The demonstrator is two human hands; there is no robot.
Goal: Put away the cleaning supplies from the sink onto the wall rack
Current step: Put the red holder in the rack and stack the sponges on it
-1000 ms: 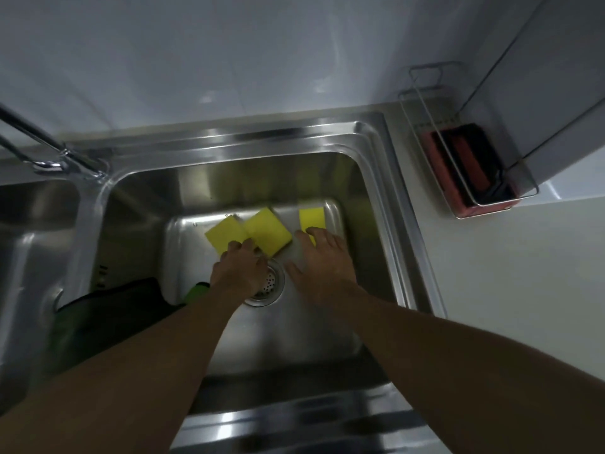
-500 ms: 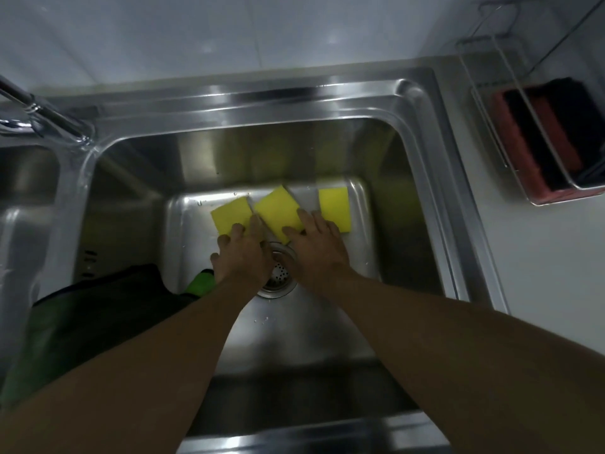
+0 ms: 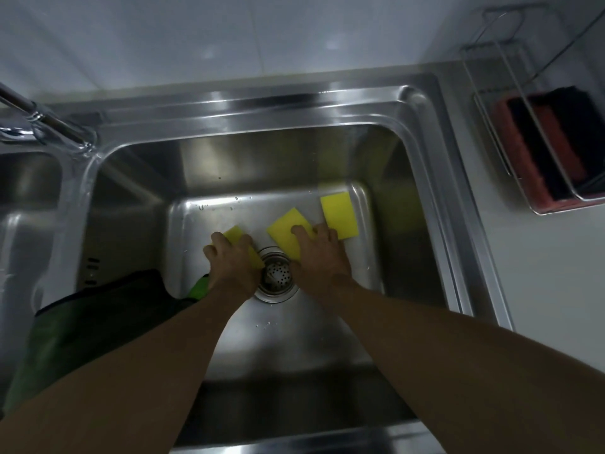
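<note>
Step in hand: pickup of 3 yellow sponges from sink (image 3: 262, 103) floor. Left hand (image 3: 234, 267) curls round left sponge (image 3: 234, 233). Right hand (image 3: 320, 260): fingers lie on middle sponge (image 3: 284, 229); pinch or mere press, cannot tell. 3rd sponge (image 3: 337, 208) just right of that hand, untouched. Next, likely: lift, carry right to wall rack (image 3: 556, 209).

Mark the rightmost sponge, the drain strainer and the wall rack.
rightmost sponge (image 3: 337, 213): head view, middle of its yellow top face.
drain strainer (image 3: 277, 276): head view, its perforated centre.
wall rack (image 3: 556, 210): head view, lower front wire of its frame.
</note>
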